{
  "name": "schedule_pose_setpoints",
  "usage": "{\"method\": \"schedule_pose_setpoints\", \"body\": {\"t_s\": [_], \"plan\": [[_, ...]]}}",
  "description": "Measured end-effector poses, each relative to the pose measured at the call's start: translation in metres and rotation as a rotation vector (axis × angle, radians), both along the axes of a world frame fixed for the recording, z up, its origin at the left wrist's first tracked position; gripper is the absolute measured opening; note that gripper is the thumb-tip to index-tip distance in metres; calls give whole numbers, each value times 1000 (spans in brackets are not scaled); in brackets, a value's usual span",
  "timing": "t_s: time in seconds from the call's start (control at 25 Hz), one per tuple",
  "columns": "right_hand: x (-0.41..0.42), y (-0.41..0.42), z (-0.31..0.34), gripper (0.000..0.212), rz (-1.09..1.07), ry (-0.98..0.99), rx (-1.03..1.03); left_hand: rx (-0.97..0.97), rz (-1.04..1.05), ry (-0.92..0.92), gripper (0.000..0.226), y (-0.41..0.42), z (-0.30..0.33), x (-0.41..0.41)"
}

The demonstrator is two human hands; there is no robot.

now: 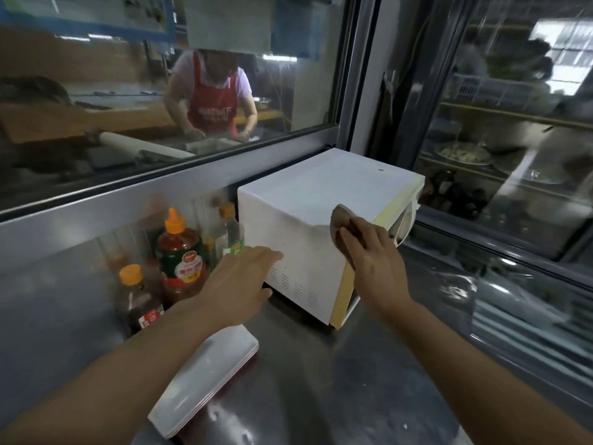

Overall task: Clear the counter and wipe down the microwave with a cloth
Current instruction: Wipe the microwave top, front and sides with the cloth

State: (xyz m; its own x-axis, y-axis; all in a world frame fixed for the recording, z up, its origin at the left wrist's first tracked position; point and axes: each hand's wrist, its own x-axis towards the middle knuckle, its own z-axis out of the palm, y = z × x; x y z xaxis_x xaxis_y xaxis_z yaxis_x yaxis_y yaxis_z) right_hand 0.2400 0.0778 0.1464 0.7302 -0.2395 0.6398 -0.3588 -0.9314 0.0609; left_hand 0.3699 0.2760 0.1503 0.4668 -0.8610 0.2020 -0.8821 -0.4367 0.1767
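A white microwave [324, 194] stands on the steel counter [314, 390], turned so its side faces me and its door is to the right. My right hand [375, 255] presses a brown cloth [340, 220] against the microwave's near top edge, by the front corner. My left hand [239, 284] lies flat with straight fingers against the lower left of the microwave's side, near the vent slots.
Sauce and oil bottles [179, 252] stand left of the microwave against the steel wall. A stack of white rectangular plates [205, 380] lies on the counter below my left arm. Behind a window a person in a red apron [211, 104] works. A glass display case [500, 155] is at right.
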Motion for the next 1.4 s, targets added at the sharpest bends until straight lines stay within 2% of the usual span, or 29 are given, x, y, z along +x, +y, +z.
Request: {"method": "schedule_pose_setpoints", "body": {"t_s": [0.12, 0.36, 0.56, 0.88, 0.96, 1.12, 1.24, 1.4], "plan": [[15, -18, -25, 42, 64, 50, -169, -44, -3, 22, 65, -24, -9, 19], [24, -32, -51, 54, -6, 52, -300, -103, -61, -92, 69, -60, -10, 63], [35, -30, -48, 55, -93, 60, -370, 3, -8, -211, 77, -80, -8, 108], [60, -25, -95, 60, -235, -97, -499, -159, -118, -195, 80, -85, -33, 144], [59, -26, -108, 65, -224, -20, -529, -164, -127, -192, 80, -86, -35, 145], [50, -12, -152, 57, -119, 351, -631, -133, -141, -221, 81, -84, -32, 147], [45, -7, -148, 62, -148, 488, -665, -89, -185, -259, 80, -82, -26, 151], [76, -13, -86, 61, -173, 244, -591, -3, -155, -318, 75, -75, -11, 174]]}}
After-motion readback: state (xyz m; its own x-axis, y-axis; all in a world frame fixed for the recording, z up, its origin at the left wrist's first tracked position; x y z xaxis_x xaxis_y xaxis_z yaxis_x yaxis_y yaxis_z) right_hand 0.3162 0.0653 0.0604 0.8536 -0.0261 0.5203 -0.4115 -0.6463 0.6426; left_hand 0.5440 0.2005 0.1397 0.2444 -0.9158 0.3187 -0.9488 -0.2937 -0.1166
